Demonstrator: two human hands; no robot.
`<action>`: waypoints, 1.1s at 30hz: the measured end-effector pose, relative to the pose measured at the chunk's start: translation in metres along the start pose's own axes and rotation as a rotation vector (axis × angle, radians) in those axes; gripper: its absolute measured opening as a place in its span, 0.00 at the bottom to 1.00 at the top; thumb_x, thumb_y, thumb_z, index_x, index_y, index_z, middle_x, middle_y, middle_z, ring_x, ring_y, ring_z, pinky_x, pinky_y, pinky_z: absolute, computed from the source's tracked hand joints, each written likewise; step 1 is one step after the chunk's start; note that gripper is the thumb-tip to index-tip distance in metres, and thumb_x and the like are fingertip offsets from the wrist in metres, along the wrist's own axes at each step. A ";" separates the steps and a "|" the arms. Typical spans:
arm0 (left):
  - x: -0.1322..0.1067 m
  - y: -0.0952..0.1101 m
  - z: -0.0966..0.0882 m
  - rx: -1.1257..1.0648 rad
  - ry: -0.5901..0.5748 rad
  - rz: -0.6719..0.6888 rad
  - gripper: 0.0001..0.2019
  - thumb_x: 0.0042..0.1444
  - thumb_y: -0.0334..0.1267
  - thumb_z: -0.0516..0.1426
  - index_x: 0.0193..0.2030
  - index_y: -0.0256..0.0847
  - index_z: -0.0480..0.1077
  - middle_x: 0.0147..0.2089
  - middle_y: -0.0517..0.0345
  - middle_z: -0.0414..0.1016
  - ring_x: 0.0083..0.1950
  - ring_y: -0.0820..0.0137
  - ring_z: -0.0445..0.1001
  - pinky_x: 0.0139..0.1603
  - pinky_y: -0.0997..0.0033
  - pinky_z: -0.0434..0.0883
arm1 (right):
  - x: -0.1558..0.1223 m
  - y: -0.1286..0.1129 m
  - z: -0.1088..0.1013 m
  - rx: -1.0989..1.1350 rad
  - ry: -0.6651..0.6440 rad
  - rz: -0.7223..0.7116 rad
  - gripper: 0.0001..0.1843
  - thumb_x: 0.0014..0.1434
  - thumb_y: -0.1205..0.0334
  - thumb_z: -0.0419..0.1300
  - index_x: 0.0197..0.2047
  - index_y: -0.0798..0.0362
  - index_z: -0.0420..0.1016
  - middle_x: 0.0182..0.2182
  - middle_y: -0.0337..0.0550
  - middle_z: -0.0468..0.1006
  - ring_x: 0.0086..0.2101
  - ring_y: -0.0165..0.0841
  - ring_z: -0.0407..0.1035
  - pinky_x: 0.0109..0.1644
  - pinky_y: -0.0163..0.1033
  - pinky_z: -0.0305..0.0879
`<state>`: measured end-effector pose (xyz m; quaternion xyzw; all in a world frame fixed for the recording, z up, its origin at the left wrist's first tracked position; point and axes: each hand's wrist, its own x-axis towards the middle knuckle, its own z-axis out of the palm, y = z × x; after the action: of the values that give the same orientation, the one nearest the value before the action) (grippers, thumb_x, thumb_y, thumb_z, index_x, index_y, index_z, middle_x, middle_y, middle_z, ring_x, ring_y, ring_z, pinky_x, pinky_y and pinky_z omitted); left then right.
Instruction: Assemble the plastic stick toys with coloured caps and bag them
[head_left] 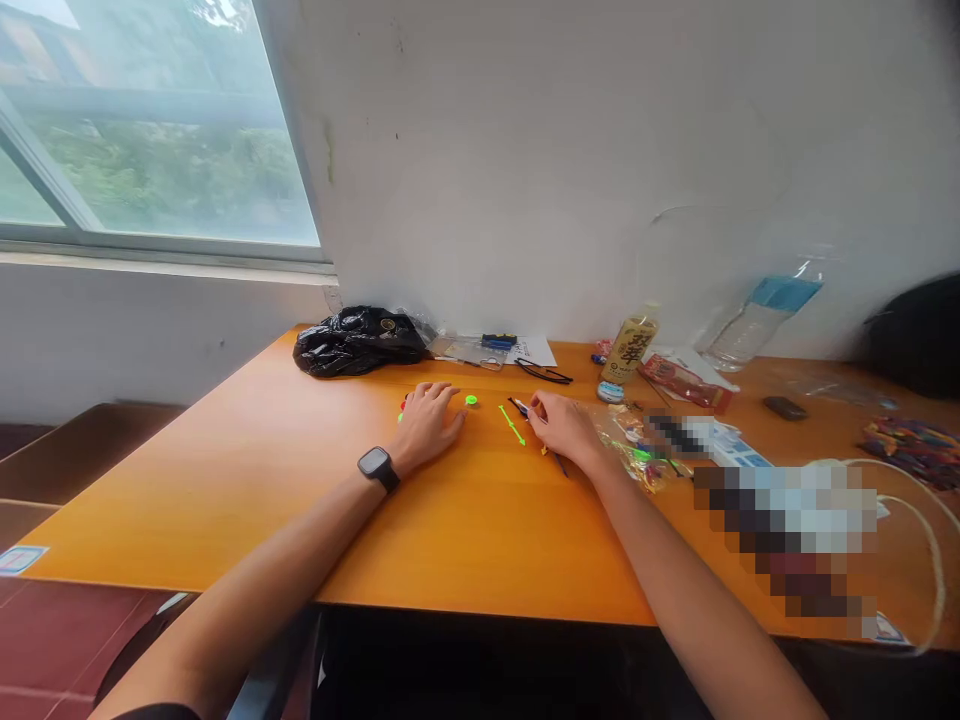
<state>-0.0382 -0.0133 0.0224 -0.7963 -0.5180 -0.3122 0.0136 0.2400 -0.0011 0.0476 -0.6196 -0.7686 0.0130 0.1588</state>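
Note:
My left hand [429, 422], with a black smartwatch [379, 467] on its wrist, rests on the orange table [300, 500], fingers curled over small red and green bits at its left edge. A small round green piece [471, 400] lies just right of its fingertips. My right hand [564, 428] is closed in a pinch on a small dark tool with a white tip [519, 405]. A thin green stick [512, 425] lies on the table between the two hands.
A black plastic bag [358, 341] sits at the back left by the wall. Black glasses [544, 373], a yellow drink bottle [628, 352], a tilted clear water bottle [757, 312], snack wrappers, a clear bag of colourful small parts [637, 455] and white cable [919, 520] crowd the right side.

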 end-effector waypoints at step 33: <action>-0.005 0.001 0.004 -0.152 -0.008 0.248 0.16 0.63 0.35 0.61 0.58 0.45 0.74 0.54 0.52 0.80 0.57 0.55 0.72 0.61 0.52 0.70 | 0.000 -0.003 0.009 -0.184 0.024 -0.141 0.11 0.73 0.63 0.53 0.44 0.54 0.76 0.42 0.54 0.81 0.45 0.45 0.72 0.46 0.44 0.59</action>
<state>-0.0361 -0.0162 0.0169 -0.8541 -0.3905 -0.3434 -0.0104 0.2355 -0.0004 0.0400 -0.5760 -0.8063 -0.0762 0.1111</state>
